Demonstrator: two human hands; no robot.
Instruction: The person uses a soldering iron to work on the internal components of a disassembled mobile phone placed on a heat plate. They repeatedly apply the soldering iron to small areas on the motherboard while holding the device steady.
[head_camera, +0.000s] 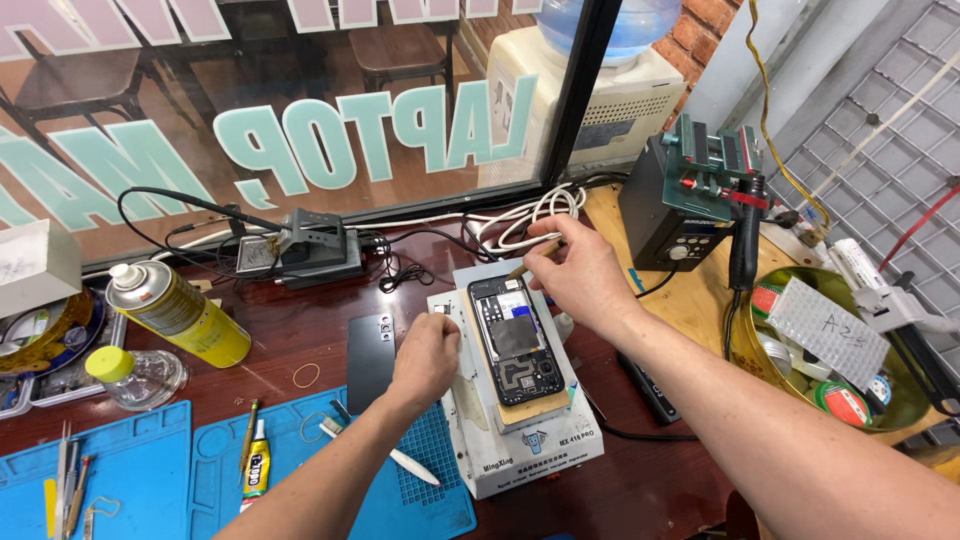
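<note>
An opened black phone (515, 340) lies face down on a white heating fixture (520, 455), its inner boards showing. My left hand (425, 358) rests closed on the fixture's left side, beside the phone. My right hand (580, 272) hovers over the phone's top end and pinches a thin brown-handled tool (530, 262) whose tip points toward the phone's upper edge. A dark phone back cover (370, 360) lies to the left of my left hand.
A yellow spray can (180, 312) and a small lidded jar (135, 372) sit at left. Blue mats (95, 480) hold tweezers, a glue tube (257, 465) and a white pry tool (400, 462). A black station with a green clamp (690, 195) and a round tin of parts (830, 350) stand right.
</note>
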